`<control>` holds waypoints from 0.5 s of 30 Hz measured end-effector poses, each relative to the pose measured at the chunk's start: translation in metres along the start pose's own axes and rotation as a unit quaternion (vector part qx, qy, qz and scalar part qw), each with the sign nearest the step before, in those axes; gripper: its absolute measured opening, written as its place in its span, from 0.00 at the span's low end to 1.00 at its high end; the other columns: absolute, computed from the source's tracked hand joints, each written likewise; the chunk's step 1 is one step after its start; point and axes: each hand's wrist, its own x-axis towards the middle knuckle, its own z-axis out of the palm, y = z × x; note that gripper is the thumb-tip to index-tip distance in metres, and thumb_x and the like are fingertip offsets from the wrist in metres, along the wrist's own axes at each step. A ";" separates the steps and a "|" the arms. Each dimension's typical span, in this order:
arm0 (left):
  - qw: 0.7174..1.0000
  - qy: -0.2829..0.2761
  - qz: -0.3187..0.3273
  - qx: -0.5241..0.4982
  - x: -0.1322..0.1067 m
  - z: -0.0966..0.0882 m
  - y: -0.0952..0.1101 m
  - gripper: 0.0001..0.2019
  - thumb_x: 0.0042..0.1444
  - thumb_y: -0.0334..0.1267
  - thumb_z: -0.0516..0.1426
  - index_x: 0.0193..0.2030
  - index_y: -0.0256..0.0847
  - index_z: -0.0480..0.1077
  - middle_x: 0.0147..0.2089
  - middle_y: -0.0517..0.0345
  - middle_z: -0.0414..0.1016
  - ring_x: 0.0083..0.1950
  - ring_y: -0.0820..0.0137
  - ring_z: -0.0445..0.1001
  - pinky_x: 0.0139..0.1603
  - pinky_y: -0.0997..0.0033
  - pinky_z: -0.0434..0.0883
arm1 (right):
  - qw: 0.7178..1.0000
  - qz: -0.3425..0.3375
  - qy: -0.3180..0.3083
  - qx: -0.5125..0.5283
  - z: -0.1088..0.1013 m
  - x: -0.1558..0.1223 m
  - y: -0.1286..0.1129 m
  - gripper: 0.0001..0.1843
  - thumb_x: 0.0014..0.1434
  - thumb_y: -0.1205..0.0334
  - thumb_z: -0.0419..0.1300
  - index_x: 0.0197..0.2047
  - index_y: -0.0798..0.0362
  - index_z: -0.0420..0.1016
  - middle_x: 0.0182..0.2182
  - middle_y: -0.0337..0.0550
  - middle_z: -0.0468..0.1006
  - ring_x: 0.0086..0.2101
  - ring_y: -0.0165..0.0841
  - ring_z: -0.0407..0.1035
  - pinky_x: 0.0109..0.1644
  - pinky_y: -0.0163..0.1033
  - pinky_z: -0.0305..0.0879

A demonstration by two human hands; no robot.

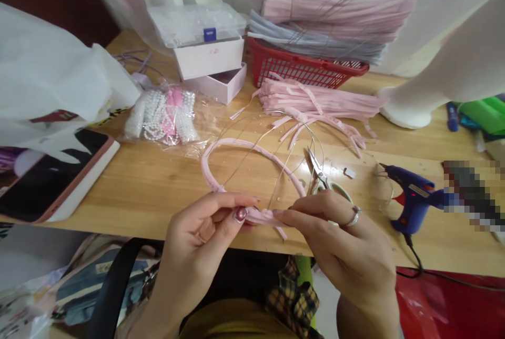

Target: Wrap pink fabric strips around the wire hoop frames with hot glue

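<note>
A pink fabric-covered hoop (252, 144) lies over the table's front edge, its near side in both hands. My left hand (207, 241) pinches the pink fabric (258, 217) between thumb and forefinger. A short distance to the right, my right hand (343, 236) is closed on the same fabric, its fingertips partly hiding it. A loose strip end (281, 232) hangs below the fingers. Thin bare wires (276, 186) cross the hoop's inside. Just beyond my right hand lie scissors (321, 176) with white handles, partly covered by the hand.
A blue glue gun (412, 197) stands at the right, its cable running off the front edge. Pink strips (319, 99) lie before a red basket (272, 62) of fabric bundles. Bagged pearl strings (163, 115), white boxes (209, 57) and a phone (51, 181) occupy the left.
</note>
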 end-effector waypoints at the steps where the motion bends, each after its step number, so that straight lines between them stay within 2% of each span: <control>1: 1.000 0.000 -0.005 -0.007 0.000 -0.001 0.000 0.09 0.60 0.29 0.63 0.36 0.46 0.84 0.34 0.62 0.85 0.36 0.75 0.82 0.40 0.84 0.79 | 1.000 -0.003 -0.002 0.000 0.000 0.000 0.000 0.19 0.63 0.83 0.55 0.49 0.57 0.79 0.37 0.43 0.76 0.34 0.29 0.69 0.35 0.35 0.66; 5: 1.000 0.004 -0.015 -0.023 0.003 -0.005 -0.001 0.07 0.58 0.30 0.64 0.35 0.44 0.84 0.32 0.61 0.84 0.34 0.74 0.81 0.38 0.83 0.79 | 1.000 -0.004 -0.007 -0.002 0.000 0.000 -0.002 0.20 0.63 0.84 0.55 0.50 0.57 0.79 0.38 0.43 0.76 0.35 0.29 0.67 0.36 0.36 0.65; 9: 1.000 -0.007 -0.012 -0.024 0.007 -0.012 -0.002 0.06 0.56 0.29 0.64 0.35 0.43 0.83 0.33 0.60 0.84 0.34 0.74 0.82 0.38 0.82 0.79 | 1.000 -0.002 -0.007 0.017 0.002 -0.001 -0.004 0.21 0.63 0.85 0.53 0.52 0.58 0.78 0.39 0.45 0.77 0.36 0.29 0.70 0.38 0.36 0.67; 15: 1.000 -0.016 -0.015 -0.008 0.009 -0.013 -0.005 0.12 0.47 0.21 0.68 0.35 0.43 0.81 0.33 0.62 0.84 0.36 0.73 0.83 0.41 0.81 0.80 | 0.999 0.018 -0.009 0.033 0.005 0.000 -0.002 0.23 0.62 0.83 0.53 0.52 0.55 0.79 0.39 0.44 0.79 0.36 0.30 0.72 0.38 0.36 0.69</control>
